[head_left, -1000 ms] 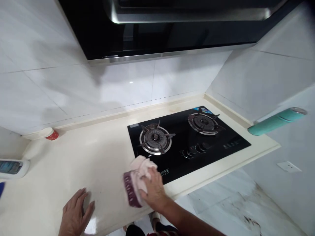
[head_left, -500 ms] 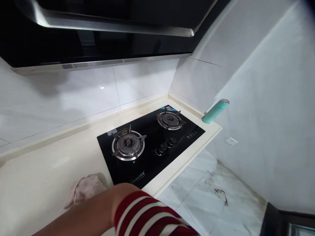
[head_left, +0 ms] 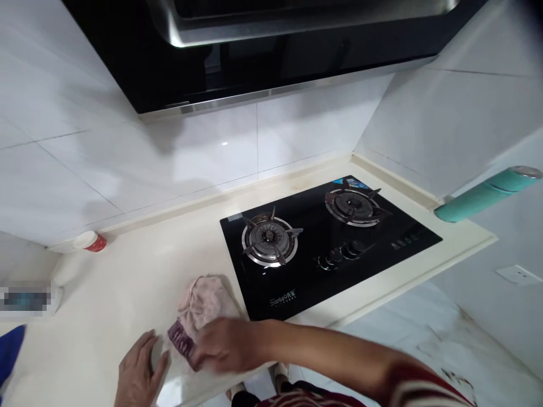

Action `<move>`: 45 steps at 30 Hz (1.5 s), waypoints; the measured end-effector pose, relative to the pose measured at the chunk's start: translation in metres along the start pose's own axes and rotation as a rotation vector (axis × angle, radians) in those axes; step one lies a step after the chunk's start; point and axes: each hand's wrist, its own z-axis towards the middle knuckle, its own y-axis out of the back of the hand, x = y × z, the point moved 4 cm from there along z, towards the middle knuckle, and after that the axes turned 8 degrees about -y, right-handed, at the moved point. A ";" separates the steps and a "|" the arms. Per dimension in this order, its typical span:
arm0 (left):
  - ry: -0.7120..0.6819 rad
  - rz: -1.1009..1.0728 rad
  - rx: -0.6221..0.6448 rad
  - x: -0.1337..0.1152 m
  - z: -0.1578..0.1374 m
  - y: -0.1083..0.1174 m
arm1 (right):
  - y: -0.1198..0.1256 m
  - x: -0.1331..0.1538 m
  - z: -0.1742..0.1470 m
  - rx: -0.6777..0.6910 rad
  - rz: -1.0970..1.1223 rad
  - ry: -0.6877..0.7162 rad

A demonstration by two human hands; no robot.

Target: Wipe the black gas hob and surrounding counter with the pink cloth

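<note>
A crumpled pink cloth [head_left: 207, 302] with a dark purple band along one edge lies on the pale countertop, just left of the black gas stove [head_left: 292, 282]. My right hand [head_left: 229, 345] is at the near side of the cloth, by its purple band. Motion blur smears its fingers, so I cannot make out whether they grip the fabric. My left hand [head_left: 138, 370] rests on the countertop to the left of the cloth, fingers apart and holding nothing.
A black range hood [head_left: 254, 79] hangs above the stove. At the right wall leans a teal cylindrical bottle [head_left: 479, 196]. A red and white paper cup [head_left: 90, 241] is at the back left of the countertop [head_left: 114, 288]. Something blue [head_left: 11, 350] shows at the left edge.
The view has swung left and down, bringing both hands, the paper cup and more countertop into sight. Earlier only my striped-sleeved arm showed, reaching across low in front of the cloth.
</note>
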 end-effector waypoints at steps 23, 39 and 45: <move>0.031 0.151 -0.054 -0.200 0.098 -0.037 | 0.123 -0.222 -0.225 -0.998 -0.734 -1.067; -0.021 0.089 0.076 -0.188 0.212 -0.049 | 0.126 -0.214 -0.219 -0.963 -0.791 -1.159; 0.096 0.021 0.176 -0.141 0.324 -0.054 | 0.126 -0.216 -0.222 -0.967 -0.784 -1.158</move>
